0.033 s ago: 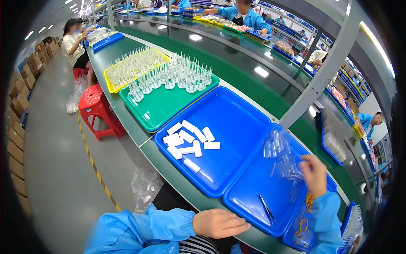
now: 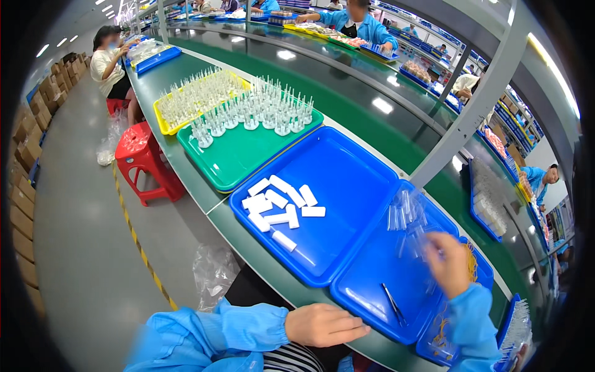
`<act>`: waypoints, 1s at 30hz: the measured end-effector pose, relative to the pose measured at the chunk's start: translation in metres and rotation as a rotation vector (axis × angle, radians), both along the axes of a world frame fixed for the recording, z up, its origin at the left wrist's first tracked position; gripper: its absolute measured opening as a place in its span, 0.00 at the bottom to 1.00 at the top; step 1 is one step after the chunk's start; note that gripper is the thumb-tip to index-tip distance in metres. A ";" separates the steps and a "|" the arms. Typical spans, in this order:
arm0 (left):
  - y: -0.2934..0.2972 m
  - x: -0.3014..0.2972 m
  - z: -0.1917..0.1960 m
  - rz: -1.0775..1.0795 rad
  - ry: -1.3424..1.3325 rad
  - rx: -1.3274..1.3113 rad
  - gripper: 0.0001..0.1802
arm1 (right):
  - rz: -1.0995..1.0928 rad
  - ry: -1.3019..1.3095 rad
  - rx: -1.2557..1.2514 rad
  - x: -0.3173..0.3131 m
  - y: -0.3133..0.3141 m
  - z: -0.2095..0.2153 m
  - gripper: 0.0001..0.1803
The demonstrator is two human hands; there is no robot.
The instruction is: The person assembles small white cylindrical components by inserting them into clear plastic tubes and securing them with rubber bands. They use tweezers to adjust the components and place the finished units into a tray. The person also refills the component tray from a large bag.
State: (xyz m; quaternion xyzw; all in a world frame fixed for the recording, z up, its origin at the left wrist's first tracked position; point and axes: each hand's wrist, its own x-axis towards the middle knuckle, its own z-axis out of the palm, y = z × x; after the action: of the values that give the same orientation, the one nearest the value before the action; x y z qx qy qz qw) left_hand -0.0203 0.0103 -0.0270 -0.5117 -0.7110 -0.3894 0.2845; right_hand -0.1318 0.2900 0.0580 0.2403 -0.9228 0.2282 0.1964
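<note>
My left hand (image 2: 326, 324) rests flat at the front edge of the worktable, fingers stretched out and holding nothing. Over the right blue tray (image 2: 365, 279) is my right hand (image 2: 449, 265), bent at the fingers and blurred by motion; whether anything is between its fingertips I cannot tell. Beside those fingertips lie several clear plastic tubes (image 2: 403, 218). A pair of tweezers (image 2: 393, 304) lies on the same tray, between my two hands. In the larger blue tray (image 2: 334, 167), several white cylinders (image 2: 270, 204) sit in a loose heap, with one (image 2: 284, 241) apart nearer me.
A green tray (image 2: 226, 164) and a yellow tray (image 2: 167, 124) farther left hold many upright spiky pieces. Yellow rubber bands (image 2: 472, 266) lie in a tray at the right. A metal post (image 2: 462, 118) rises behind the trays. A red stool (image 2: 145, 164) stands on the floor at left.
My right hand has moved slightly left and toward me over the tray. The left hand keeps its place; the whole view has shifted a little.
</note>
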 end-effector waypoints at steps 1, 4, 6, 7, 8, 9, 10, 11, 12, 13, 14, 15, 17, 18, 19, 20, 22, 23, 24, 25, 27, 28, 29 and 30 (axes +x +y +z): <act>-0.007 0.005 0.001 0.001 -0.033 0.025 0.22 | 0.162 0.059 0.206 0.017 -0.045 0.013 0.10; -0.025 0.012 0.003 0.069 -0.171 0.160 0.24 | 0.445 0.018 0.338 0.041 -0.118 0.019 0.11; -0.049 0.015 0.005 0.188 -0.180 0.205 0.22 | 0.531 0.034 0.311 0.047 -0.147 0.016 0.13; -0.063 0.018 -0.003 0.268 -0.186 0.203 0.23 | 0.555 0.029 0.292 0.048 -0.157 0.013 0.14; -0.077 0.017 -0.008 0.357 -0.193 0.220 0.22 | 0.553 0.035 0.293 0.050 -0.166 0.013 0.12; -0.092 0.017 -0.010 0.447 -0.201 0.235 0.22 | 0.557 0.025 0.352 0.052 -0.171 0.011 0.13; -0.109 0.016 -0.010 0.561 -0.192 0.218 0.20 | 0.558 0.013 0.411 0.054 -0.175 0.007 0.13; -0.126 0.015 -0.010 0.677 -0.182 0.202 0.18 | 0.561 -0.002 0.469 0.056 -0.177 0.001 0.13; -0.140 0.012 -0.010 0.775 -0.229 0.266 0.15 | 0.549 0.030 0.450 0.060 -0.179 -0.006 0.13; -0.152 0.007 -0.008 0.868 -0.276 0.333 0.11 | 0.534 0.033 0.446 0.063 -0.180 -0.006 0.12; -0.163 0.001 -0.001 0.933 -0.338 0.351 0.11 | 0.522 0.031 0.443 0.066 -0.181 -0.006 0.11; -0.174 -0.006 0.006 1.006 -0.403 0.371 0.12 | 0.519 0.027 0.441 0.069 -0.181 -0.006 0.10; -0.189 -0.020 0.011 1.010 -0.390 0.378 0.13 | 0.493 0.029 0.423 0.074 -0.183 -0.009 0.10; -0.192 -0.025 0.012 1.013 -0.383 0.383 0.14 | 0.482 0.031 0.415 0.077 -0.183 -0.010 0.11; -0.190 -0.027 0.014 0.992 -0.388 0.384 0.13 | 0.470 0.037 0.415 0.079 -0.184 -0.010 0.11; -0.186 -0.030 0.015 0.967 -0.398 0.384 0.13 | 0.455 0.040 0.416 0.080 -0.184 -0.010 0.11; -0.179 -0.032 0.013 0.940 -0.416 0.388 0.13 | 0.423 0.031 0.395 0.084 -0.184 -0.013 0.12; -0.175 -0.032 0.011 0.935 -0.426 0.394 0.13 | 0.405 0.020 0.378 0.086 -0.183 -0.014 0.13; -0.172 -0.032 0.009 0.931 -0.435 0.401 0.13 | 0.387 0.010 0.360 0.088 -0.182 -0.016 0.14; -0.172 -0.033 0.004 0.932 -0.426 0.402 0.13 | 0.400 -0.017 0.304 0.090 -0.182 -0.017 0.14; -0.176 -0.035 -0.007 0.927 -0.417 0.413 0.14 | 0.419 -0.075 0.203 0.095 -0.184 -0.018 0.15; -0.178 -0.036 -0.009 0.941 -0.397 0.404 0.14 | 0.424 -0.142 0.199 0.098 -0.183 -0.020 0.18; -0.178 -0.037 -0.006 0.940 -0.409 0.413 0.14 | 0.441 -0.141 0.182 0.099 -0.183 -0.019 0.18; -0.178 -0.038 -0.002 0.939 -0.422 0.422 0.13 | 0.457 -0.140 0.165 0.099 -0.183 -0.015 0.19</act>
State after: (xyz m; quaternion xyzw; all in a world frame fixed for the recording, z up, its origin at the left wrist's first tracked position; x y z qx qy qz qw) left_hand -0.0582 -0.1674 -0.0289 0.0171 -0.8110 -0.4487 0.3751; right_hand -0.0333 0.1067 0.0425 0.4418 -0.8713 0.2065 0.0551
